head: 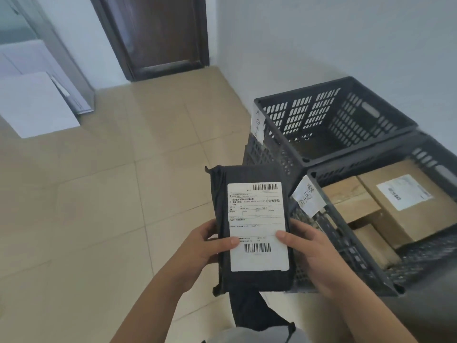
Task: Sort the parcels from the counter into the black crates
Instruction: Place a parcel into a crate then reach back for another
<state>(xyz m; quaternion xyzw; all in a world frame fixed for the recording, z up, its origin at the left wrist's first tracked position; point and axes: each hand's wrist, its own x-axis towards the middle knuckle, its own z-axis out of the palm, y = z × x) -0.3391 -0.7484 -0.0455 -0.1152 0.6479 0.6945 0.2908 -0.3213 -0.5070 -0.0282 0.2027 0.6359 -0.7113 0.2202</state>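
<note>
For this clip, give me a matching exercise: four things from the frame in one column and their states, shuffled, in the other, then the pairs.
Things:
1. black parcel
2. far black crate
3. near black crate
4. brown door

States:
A. holds cardboard boxes
B. closed, at the end of the tiled floor
C. gripped by both hands, label up
D. nothing visible inside

Pairs: 1-C, 2-D, 3-A, 4-B

The left hand and right hand each have a thumb on the white shipping label.
</note>
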